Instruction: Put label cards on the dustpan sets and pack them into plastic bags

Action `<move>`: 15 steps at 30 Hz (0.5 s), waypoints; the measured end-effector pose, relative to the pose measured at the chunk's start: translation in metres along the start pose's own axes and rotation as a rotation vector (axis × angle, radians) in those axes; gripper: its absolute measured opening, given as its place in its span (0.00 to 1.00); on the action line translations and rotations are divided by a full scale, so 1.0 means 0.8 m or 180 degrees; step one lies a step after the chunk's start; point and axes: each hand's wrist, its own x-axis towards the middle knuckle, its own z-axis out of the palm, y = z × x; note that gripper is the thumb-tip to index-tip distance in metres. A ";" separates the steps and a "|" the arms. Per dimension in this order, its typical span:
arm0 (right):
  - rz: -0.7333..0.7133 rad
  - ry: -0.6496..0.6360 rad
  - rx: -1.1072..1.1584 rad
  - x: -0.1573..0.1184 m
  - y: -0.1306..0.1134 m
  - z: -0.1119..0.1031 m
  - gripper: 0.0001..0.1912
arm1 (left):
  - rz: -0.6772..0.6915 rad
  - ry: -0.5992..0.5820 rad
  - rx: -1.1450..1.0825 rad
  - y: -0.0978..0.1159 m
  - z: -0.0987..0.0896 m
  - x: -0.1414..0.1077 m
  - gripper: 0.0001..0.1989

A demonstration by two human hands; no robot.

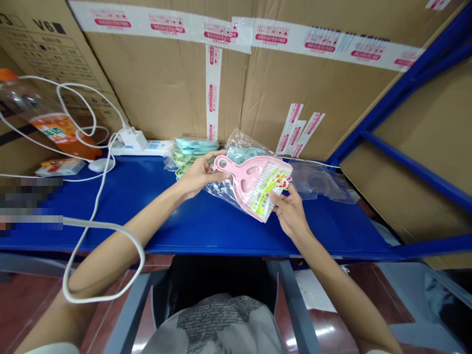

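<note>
A small pink dustpan and brush set (245, 184) is held up over the blue shelf, tilted, with a yellow-green printed label (271, 189) across its white bristles. My left hand (201, 172) pinches the looped handle end. At the bristle end, my right hand (289, 206) grips the lower right edge, its thumb on the label. Behind the set lies a crumpled clear plastic bag (239, 140) with a light blue piece showing through. Close behind my left hand are stacked light blue dustpan-like pieces (195, 145) and green ones (184, 160), partly hidden.
A blue shelf (177, 223) runs across the front, backed by taped cardboard boxes (177, 88). An orange drink bottle (55, 128), a power strip (155, 147) and a charger (133, 138) stand left. A white cable (106, 297) loops over my left forearm. Flat clear plastic bags (320, 182) lie right.
</note>
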 end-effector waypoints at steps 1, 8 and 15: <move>0.0014 -0.0020 -0.0035 0.001 0.000 0.001 0.45 | -0.0016 0.0020 -0.0014 0.000 0.004 -0.003 0.42; 0.0141 -0.0251 -0.0190 0.013 -0.006 0.008 0.43 | -0.0108 0.0008 0.0033 0.001 0.004 -0.017 0.43; 0.0021 -0.0351 -0.0072 0.028 -0.006 0.010 0.42 | -0.0147 0.0223 -0.0342 0.007 -0.006 -0.016 0.23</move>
